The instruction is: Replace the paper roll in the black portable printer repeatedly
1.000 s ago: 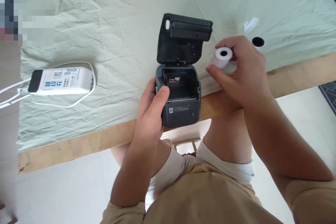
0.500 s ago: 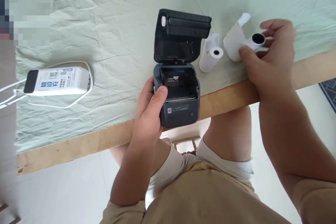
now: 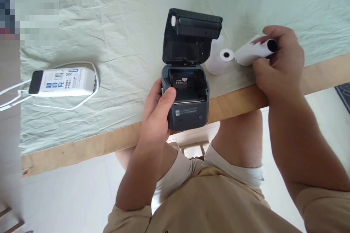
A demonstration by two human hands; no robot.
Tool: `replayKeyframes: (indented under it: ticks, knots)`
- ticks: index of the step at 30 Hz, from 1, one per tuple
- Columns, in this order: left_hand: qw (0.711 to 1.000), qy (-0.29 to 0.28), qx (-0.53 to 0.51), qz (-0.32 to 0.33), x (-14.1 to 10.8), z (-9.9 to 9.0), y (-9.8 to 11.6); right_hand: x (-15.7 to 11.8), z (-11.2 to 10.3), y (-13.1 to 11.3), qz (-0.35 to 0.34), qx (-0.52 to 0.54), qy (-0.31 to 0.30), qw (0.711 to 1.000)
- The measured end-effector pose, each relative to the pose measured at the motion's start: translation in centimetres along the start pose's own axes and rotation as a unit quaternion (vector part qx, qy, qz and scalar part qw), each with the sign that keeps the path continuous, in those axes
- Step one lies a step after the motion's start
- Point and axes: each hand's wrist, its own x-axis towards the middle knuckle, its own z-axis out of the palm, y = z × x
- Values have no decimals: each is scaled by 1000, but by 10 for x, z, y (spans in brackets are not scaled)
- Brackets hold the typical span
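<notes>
My left hand (image 3: 157, 113) grips the left side of a dark portable label printer (image 3: 188, 114), thumb over its edge. The printer's lid (image 3: 191, 36) is swung up, and no roll shows in its bay. To the right, my right hand (image 3: 284, 56) is closed around a white paper roll (image 3: 253, 51) with a wide black core, which lies tilted with its end toward me. A second white paper roll (image 3: 217, 63) with a small dark core rests on the cloth between the printer and the held roll, partly behind the lid.
A white charger box (image 3: 64, 82) with blue print and a looped white cable (image 3: 79, 105) lies on the pale green cloth (image 3: 123, 43) at the left. The wooden table edge (image 3: 82, 149) runs in front of my lap.
My right hand has closed round the wide-core roll, whose loose paper now lies closer around it. My left hand and the printer stay nearly in place.
</notes>
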Motion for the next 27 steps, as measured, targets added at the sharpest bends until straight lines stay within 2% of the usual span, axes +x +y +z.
replayKeyframes:
  ticks: [4,8,11,14,19,21,23,24,27]
  knots:
    - [1000,0,-7,3,1,1,0,0,-4,1,-12,-33,-19,999]
    - [1000,4,-3,1,3,1,1,-2,-5,3,-10,10,-15,1000]
    - [1000,7,-7,6,2,1,0,-2,-3,4,-41,-28,-32,998]
    - [1000,9,-14,4,2,2,0,0,2,11,-76,-52,-12,996]
    - [1000,7,-14,11,2,3,0,4,7,18,-34,-58,32,997]
    - [1000,9,-11,9,2,3,0,2,2,5,-48,9,53,997]
    - [1000,10,-8,2,1,2,-1,-3,-4,-22,-101,89,63,989]
    - [1000,11,-7,1,1,1,-1,-8,-6,-40,-132,110,42,984]
    - [1000,7,-5,3,0,1,-1,-21,-3,-97,-192,56,-2,980]
